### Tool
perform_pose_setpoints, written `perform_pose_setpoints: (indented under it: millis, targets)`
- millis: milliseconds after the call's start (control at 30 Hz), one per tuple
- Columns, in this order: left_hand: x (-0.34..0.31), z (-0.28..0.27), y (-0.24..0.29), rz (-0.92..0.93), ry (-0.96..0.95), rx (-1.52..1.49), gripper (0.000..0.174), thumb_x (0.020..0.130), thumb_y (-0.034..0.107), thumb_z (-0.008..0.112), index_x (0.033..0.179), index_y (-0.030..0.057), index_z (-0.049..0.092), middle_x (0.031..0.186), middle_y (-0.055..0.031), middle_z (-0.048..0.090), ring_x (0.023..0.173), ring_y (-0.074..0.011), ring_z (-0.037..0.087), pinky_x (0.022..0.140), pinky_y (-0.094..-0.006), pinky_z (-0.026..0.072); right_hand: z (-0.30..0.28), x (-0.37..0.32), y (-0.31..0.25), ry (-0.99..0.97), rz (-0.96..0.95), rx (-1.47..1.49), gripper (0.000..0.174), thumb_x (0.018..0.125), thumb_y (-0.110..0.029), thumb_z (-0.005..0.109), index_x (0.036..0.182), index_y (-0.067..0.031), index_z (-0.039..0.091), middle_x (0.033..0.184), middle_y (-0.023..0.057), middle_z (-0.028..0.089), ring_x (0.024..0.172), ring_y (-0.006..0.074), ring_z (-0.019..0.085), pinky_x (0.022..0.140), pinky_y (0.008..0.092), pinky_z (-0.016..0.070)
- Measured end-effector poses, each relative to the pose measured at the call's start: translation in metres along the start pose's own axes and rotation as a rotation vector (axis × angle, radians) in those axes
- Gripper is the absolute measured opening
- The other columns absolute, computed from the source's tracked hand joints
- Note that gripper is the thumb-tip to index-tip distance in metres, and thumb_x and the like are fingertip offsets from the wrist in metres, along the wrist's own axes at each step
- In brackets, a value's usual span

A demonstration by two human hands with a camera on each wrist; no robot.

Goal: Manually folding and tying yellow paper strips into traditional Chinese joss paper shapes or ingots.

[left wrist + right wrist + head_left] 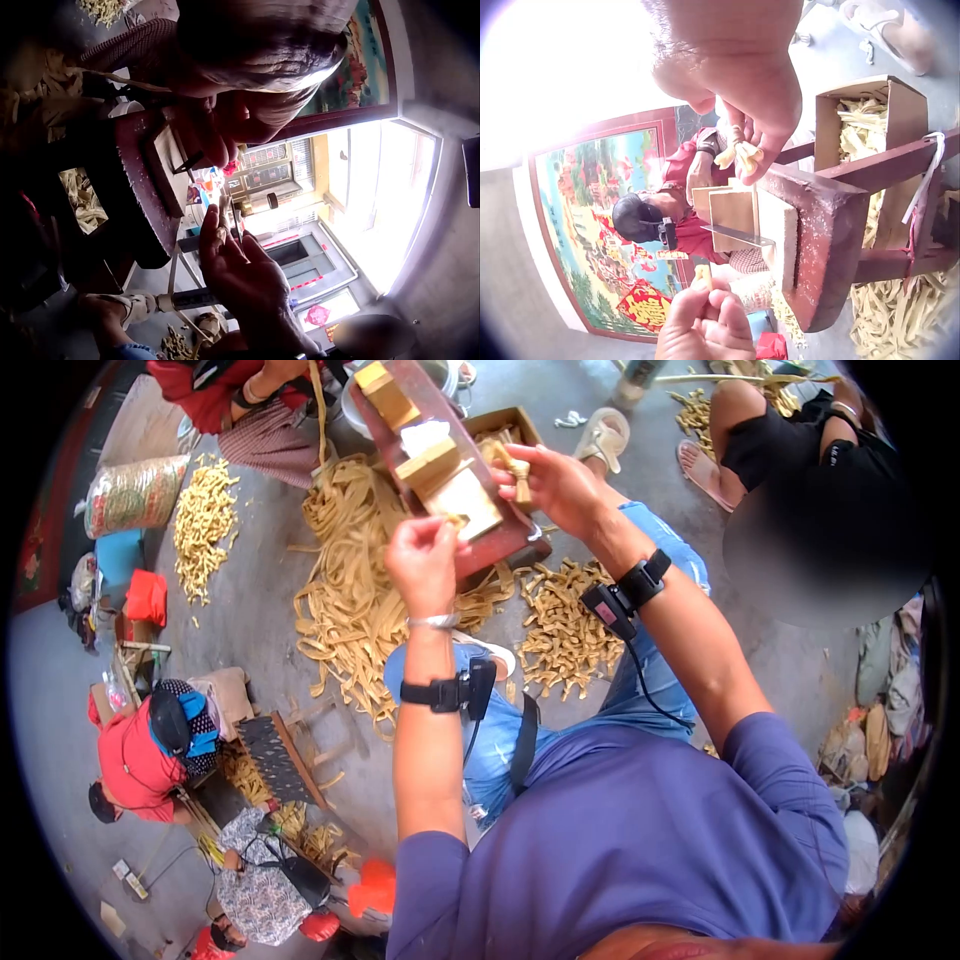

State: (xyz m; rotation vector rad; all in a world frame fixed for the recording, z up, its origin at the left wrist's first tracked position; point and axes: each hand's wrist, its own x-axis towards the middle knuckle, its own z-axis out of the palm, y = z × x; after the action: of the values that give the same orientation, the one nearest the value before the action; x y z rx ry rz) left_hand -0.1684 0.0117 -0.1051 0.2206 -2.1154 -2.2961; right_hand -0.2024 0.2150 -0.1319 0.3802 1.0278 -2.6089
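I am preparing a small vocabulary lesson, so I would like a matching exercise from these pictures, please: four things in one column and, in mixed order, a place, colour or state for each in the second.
Things
1. knotted piece
2. long strips
3. bench
4. camera wearer's shirt

Places, colours, states
A. heaped on the floor
B. purple-blue
C. held in the right hand
D. dark red

Right pairs: 1-C, 2-A, 3-D, 4-B

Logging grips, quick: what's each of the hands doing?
Left hand: closed, pinching a small yellowish piece.
Right hand: closed, holding a knotted yellowish strip.
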Motion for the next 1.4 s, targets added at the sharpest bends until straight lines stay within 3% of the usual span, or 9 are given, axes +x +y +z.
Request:
perform_pose_setpoints:
  millis: [200,333,467,567,700,833,1067,1200,1400]
  targets:
    - [-0.056,-0.006,0.008,-0.135,-0.152,-0.074,0.008,0.086,0.001,0.062,0.092,-0.002,0.057,0.082,-0.0086,0.064,0.063,-0.0124,0.063,0.058,-0.025,0.0565,-0.027,-0.039,-0.001,0.012,-0.114,-0.053,0.039,0.099,-0.017,0.038,0.131,0.0049,0.042,0.113,0.0166,0.058,0.098,0.024,0.061,0.087,0.035,0.0506]
    - [-0.082,0.005,-0.012,-0.232,-0.144,-0.138,0.009,0.085,0.002,0.063,0.091,-0.0014,0.059,0.08,-0.009,0.065,0.061,-0.0123,0.063,0.055,-0.0244,0.0559,-0.069,-0.08,0.023,0.052,-0.538,-1.185,0.032,0.09,-0.019,0.058,0.119,-0.0079,0.061,0.111,0.009,0.061,0.091,0.0149,0.061,0.079,0.0282,0.0486]
    - [-0.102,0.036,-0.022,-0.412,-0.274,-0.233,0.01,0.085,0.005,0.064,0.09,-0.0012,0.059,0.08,-0.0114,0.067,0.061,-0.0149,0.065,0.054,-0.0247,0.0559,-0.021,-0.141,0.024,-0.066,-0.344,-1.003,0.036,0.072,-0.003,0.074,0.106,-0.0137,0.069,0.1,0.0059,0.066,0.081,0.0113,0.062,0.07,0.025,0.0488]
    - [-0.108,0.046,-0.026,-0.447,-0.335,-0.335,0.015,0.089,0.009,0.061,0.099,-0.003,0.059,0.086,-0.0136,0.067,0.067,-0.0169,0.066,0.059,-0.0259,0.0569,-0.024,-0.146,0.028,-0.028,-0.51,-1.07,0.022,0.076,-0.002,0.071,0.097,-0.0078,0.071,0.086,0.0038,0.068,0.077,0.0108,0.062,0.067,0.0245,0.0494]
    - [-0.104,0.014,0.025,-0.192,-0.115,-0.225,0.018,0.09,0.009,0.059,0.104,-0.0036,0.059,0.09,-0.0154,0.066,0.073,-0.0187,0.067,0.062,-0.0285,0.0575,-0.035,-0.105,-0.005,0.242,-0.647,-1.061,0.011,0.081,-0.001,0.066,0.091,-0.0036,0.07,0.082,0.0034,0.067,0.075,0.0097,0.062,0.065,0.0224,0.0491]
    - [-0.098,-0.108,0.053,0.037,0.339,-0.12,0.017,0.091,0.007,0.058,0.103,-0.0037,0.058,0.09,-0.0155,0.066,0.07,-0.019,0.066,0.061,-0.0295,0.0575,-0.033,-0.007,-0.023,0.163,-0.658,-1.006,0.028,0.088,-0.005,0.059,0.116,-0.008,0.064,0.089,0.0057,0.068,0.079,0.0096,0.063,0.065,0.0245,0.0525]
    - [-0.115,-0.294,-0.123,-0.234,0.746,-0.131,0.018,0.083,0.008,0.068,0.097,-0.0001,0.061,0.077,-0.0124,0.064,0.06,-0.018,0.063,0.051,-0.0292,0.0552,-0.077,0.114,-0.024,0.118,-0.401,-0.975,0.029,0.092,-0.016,0.059,0.12,-0.0094,0.063,0.126,0.0047,0.056,0.09,0.0095,0.057,0.08,0.0229,0.0475]
    - [-0.164,-0.34,-0.274,-0.55,0.597,0.08,0.01,0.085,0.005,0.061,0.094,0.0019,0.063,0.074,-0.0115,0.064,0.055,-0.0231,0.062,0.047,-0.0348,0.0536,-0.066,0.113,-0.027,0.196,-0.315,-0.863,0.034,0.092,-0.021,0.058,0.123,-0.0054,0.059,0.125,0.0071,0.058,0.117,0.0185,0.052,0.092,0.0329,0.0472]
    - [-0.183,-0.322,-0.369,-1.221,0.42,0.709,0.023,0.085,0.018,0.057,0.106,0.0139,0.063,0.097,-0.0049,0.064,0.09,-0.0226,0.061,0.074,-0.0359,0.0511,-0.105,0.017,-0.031,0.31,-0.195,-1.013,0.037,0.095,-0.024,0.053,0.124,-0.0002,0.055,0.124,0.0097,0.058,0.113,0.0201,0.056,0.09,0.0304,0.0468]
